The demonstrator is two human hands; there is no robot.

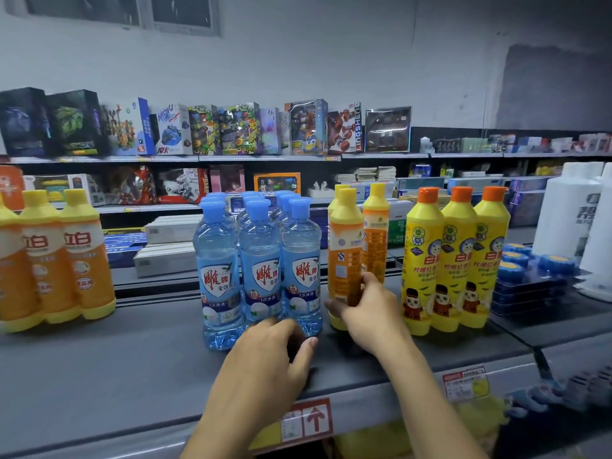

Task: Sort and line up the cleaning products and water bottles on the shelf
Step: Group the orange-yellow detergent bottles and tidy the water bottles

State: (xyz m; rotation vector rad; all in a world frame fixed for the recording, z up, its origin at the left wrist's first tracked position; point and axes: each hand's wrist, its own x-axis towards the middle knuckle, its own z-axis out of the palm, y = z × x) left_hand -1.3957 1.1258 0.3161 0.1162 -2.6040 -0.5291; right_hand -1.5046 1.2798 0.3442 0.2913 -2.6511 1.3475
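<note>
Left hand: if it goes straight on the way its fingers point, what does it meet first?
Probably the base of the middle clear blue bottle with blue cap in the front row. The left hand is just in front of it, but depth is unclear.

A shop: boxed toys (231, 127) fill the shelves (265, 158) across the upper frame, identical bottles (261, 260) stand in rows, price tags (465, 382) lower right.

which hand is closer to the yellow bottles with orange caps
Right. The right hand grips an orange bottle beside the yellow bottles; the left hand is by the blue bottles.
</note>
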